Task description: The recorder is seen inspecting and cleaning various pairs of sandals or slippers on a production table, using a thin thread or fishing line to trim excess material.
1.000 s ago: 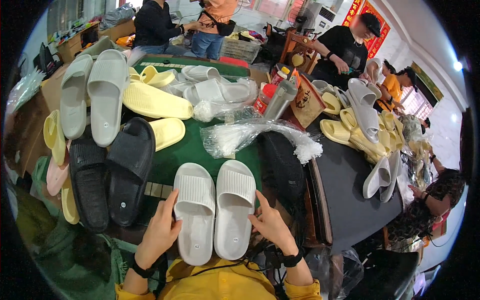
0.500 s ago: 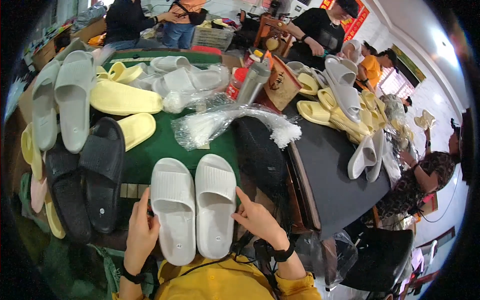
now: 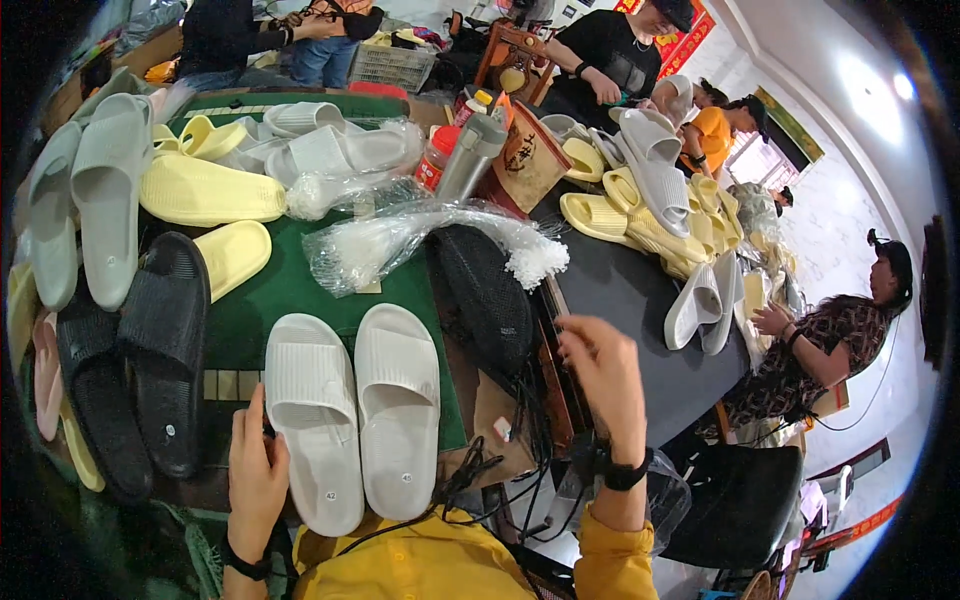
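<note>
A pair of light grey slide slippers lies side by side at the table's near edge, toes pointing away. My left hand [image 3: 258, 465] rests against the outer side of the left slipper [image 3: 313, 425], forefinger stretched along it and the thumb apart. The right slipper [image 3: 398, 410] has no hand on it. My right hand [image 3: 608, 385] is raised off to the right, over the table's side edge, holding nothing, with loosely bent fingers. Beyond the pair lies a clear plastic bag [image 3: 345, 250] of small white pieces, near a black mesh item [image 3: 482, 300].
Black slippers [image 3: 165, 355], grey slippers [image 3: 110, 200] and yellow slippers [image 3: 210, 188] crowd the left side. A steel flask [image 3: 470, 160] and a red-lidded jar [image 3: 437, 157] stand at the back. More slippers are heaped on the dark table [image 3: 640, 300]; several people work around it. Black cables [image 3: 530, 450] hang nearby.
My right hand has left the right slipper's side and moved up and to the right. My left hand stays beside the left slipper. The whole view has shifted slightly.
</note>
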{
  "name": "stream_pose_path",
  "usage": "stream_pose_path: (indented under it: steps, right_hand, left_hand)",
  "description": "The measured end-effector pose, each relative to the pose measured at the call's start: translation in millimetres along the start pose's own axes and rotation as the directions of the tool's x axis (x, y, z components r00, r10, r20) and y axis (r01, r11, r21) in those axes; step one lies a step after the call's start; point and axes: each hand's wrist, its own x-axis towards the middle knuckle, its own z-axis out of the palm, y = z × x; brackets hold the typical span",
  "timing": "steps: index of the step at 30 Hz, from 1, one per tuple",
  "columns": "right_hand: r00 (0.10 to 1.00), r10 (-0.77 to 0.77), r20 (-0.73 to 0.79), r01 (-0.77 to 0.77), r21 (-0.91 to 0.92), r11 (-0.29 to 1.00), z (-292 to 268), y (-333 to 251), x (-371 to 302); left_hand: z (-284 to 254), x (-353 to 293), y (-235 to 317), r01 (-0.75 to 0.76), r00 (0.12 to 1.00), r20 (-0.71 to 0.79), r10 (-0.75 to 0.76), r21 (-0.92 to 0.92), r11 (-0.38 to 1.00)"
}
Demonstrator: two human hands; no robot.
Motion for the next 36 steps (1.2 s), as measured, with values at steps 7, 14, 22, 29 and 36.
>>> stream_pose_path:
  steps: [7,14,22,29,36]
  right_hand:
    - [0.970,-0.011,-0.242,0.040,0.117,0.992,-0.3,34.2,102.2]
    - [0.991,0.028,-0.127,-0.032,-0.026,0.999,28.3,72.7,139.2]
    - [0.910,0.088,-0.405,0.079,0.378,0.922,11.2,60.4,118.9]
    - [0.836,0.221,-0.502,0.367,0.812,0.455,-11.0,38.4,74.7]
    - [0.886,0.222,-0.407,0.288,0.858,0.426,-30.6,42.7,21.6]
  left_hand:
    - [-3.4,-1.9,0.2,0.033,0.999,0.034,-0.032,-0.042,0.999]
    - [0.3,-3.6,-4.5,-0.012,1.000,0.003,0.012,-0.010,1.000]
    - [-47.1,36.2,37.0,-0.149,0.988,-0.031,0.154,0.120,0.981]
    - [-22.0,145.1,69.7,-0.637,0.742,0.266,0.616,-0.008,0.771]
    - [71.0,238.0,0.8,-0.561,0.739,0.575,0.351,0.236,0.794]
